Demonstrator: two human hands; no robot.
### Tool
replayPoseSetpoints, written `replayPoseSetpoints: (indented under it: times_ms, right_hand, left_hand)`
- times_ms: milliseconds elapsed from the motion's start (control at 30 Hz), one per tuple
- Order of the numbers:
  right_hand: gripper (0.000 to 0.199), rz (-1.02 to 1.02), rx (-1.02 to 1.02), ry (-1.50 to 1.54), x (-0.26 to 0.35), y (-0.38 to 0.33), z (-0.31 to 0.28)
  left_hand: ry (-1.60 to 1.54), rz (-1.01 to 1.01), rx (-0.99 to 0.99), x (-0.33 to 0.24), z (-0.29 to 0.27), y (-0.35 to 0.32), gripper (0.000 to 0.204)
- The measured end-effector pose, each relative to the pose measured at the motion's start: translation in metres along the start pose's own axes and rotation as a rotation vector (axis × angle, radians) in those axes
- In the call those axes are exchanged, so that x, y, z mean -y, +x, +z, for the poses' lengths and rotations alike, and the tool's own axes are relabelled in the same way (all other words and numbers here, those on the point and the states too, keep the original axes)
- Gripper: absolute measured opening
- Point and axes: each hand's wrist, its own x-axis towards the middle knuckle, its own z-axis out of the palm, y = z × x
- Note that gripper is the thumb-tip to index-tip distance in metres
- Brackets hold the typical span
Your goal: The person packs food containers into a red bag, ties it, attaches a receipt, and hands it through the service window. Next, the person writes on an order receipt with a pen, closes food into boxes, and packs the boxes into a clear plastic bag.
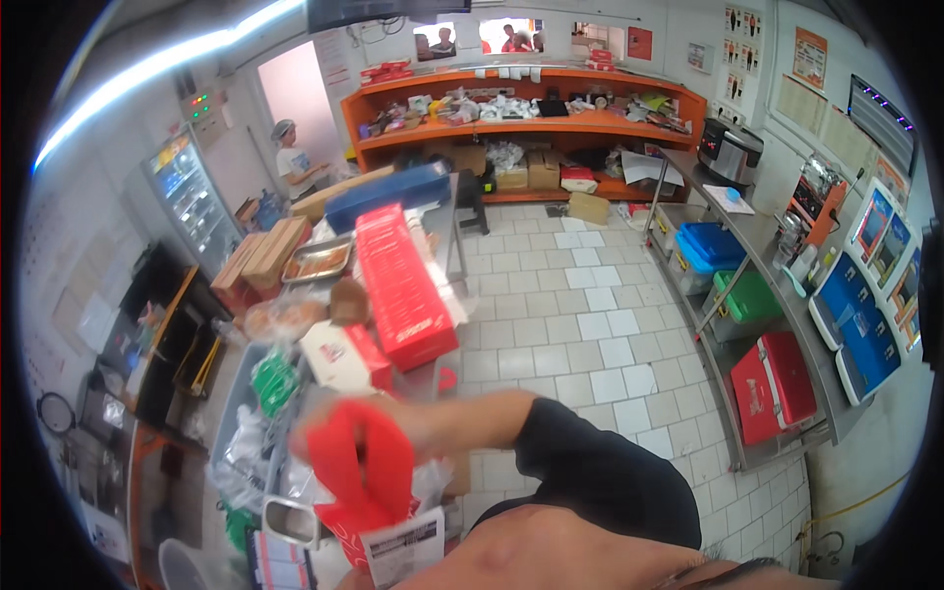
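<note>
The right hand [421, 425], blurred, grasps a red folded-cardboard carton [390, 470] — the left hand's grip I cannot tell. Beyond the grip, a long red cardboard box [401, 285] lies on the grey metal table [425, 382]; pale floor tiles [551, 334] spread rightward, orange shelving [433, 131] farthest.

Right hand [425, 427]: passing room over tiled floor [570, 329] rightward; long red box [401, 290] obstructs ahead.

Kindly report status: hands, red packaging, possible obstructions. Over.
Right hand at red packaging, blurred; left hand indistinct. Printed slip overlaps packaging's lower part. Long red box lies beyond.
</note>
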Motion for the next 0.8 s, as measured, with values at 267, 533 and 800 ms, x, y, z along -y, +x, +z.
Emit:
replayPoseSetpoints:
  times_ms: [267, 533, 800]
  right_hand:
    - [0.022, -0.125, -0.280, -0.350, 0.271, -0.097, -0.089]
    - [0.026, -0.219, -0.990, -1.139, 0.509, -0.190, -0.294]
    - [0.029, -0.273, -1.158, -1.449, 0.764, -0.260, -0.501]
  left_hand:
    - [-0.011, 0.133, 0.103, -0.071, 0.135, 0.186, 0.033]
    - [-0.261, 0.054, 0.239, -0.047, 0.228, 0.404, 0.029]
    - [-0.210, -0.013, 0.226, 0.012, 0.343, 0.736, 0.028]
